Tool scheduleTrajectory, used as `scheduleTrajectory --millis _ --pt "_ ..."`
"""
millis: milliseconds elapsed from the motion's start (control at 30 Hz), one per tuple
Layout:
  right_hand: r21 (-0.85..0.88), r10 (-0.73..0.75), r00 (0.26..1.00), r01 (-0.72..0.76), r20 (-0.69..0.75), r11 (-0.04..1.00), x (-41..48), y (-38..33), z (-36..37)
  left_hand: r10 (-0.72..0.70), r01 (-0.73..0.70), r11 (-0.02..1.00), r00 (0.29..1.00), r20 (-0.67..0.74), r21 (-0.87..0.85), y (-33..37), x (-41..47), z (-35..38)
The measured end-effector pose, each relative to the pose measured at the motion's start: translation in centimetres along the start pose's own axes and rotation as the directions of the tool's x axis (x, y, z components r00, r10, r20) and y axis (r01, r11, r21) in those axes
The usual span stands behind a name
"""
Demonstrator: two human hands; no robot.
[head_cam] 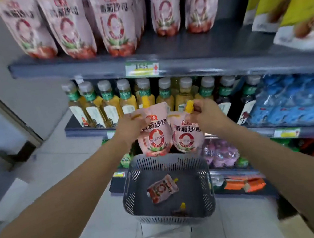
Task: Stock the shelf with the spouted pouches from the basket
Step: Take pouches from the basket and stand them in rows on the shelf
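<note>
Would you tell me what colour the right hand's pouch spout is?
The spout is yellow, best seen in the head view.

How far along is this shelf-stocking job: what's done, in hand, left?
Done: pink pouches line the top shelf. In hand: the left hand grips a first pouch, the right hand pinches a second pouch by its spout, both above the basket. Left: a third pouch lies in the basket; a yellow spout shows at its near wall.
</note>
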State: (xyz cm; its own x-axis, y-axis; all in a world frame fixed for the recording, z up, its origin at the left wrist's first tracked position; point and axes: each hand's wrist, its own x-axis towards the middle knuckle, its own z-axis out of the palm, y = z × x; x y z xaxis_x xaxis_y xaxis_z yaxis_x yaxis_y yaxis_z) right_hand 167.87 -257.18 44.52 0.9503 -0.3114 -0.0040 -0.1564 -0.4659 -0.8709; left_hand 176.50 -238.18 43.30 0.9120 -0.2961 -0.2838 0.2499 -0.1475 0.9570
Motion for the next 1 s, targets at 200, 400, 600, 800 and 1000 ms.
scheduleTrajectory --millis 200,400,600,800,1000 --pt "0.073 -0.133 0.970 0.150 -0.205 0.986 -0.2 -8.0 -4.5 0.208 -0.207 0.978 0.975 0.083 -0.018 8.0 -1.1 -0.8" --pt "0.046 -0.264 0.888 0.303 -0.377 0.952 0.5 -13.6 -9.4 0.413 -0.409 0.911 0.904 0.111 -0.056 14.6 -1.1 -0.4" --pt "0.064 -0.341 0.827 0.410 -0.448 0.910 2.8 -16.7 -13.5 0.510 -0.506 0.860 0.855 0.098 -0.066 20.5 0.7 1.7" --pt "0.055 -0.359 0.829 0.421 -0.428 0.906 7.1 -16.8 -17.2 0.543 -0.544 0.839 0.838 0.053 0.016 24.0 3.8 4.8" --pt "-0.008 -0.354 0.872 0.374 -0.340 0.928 12.6 -15.6 -19.5 0.470 -0.471 0.874 0.882 0.039 0.121 25.3 8.0 7.2"
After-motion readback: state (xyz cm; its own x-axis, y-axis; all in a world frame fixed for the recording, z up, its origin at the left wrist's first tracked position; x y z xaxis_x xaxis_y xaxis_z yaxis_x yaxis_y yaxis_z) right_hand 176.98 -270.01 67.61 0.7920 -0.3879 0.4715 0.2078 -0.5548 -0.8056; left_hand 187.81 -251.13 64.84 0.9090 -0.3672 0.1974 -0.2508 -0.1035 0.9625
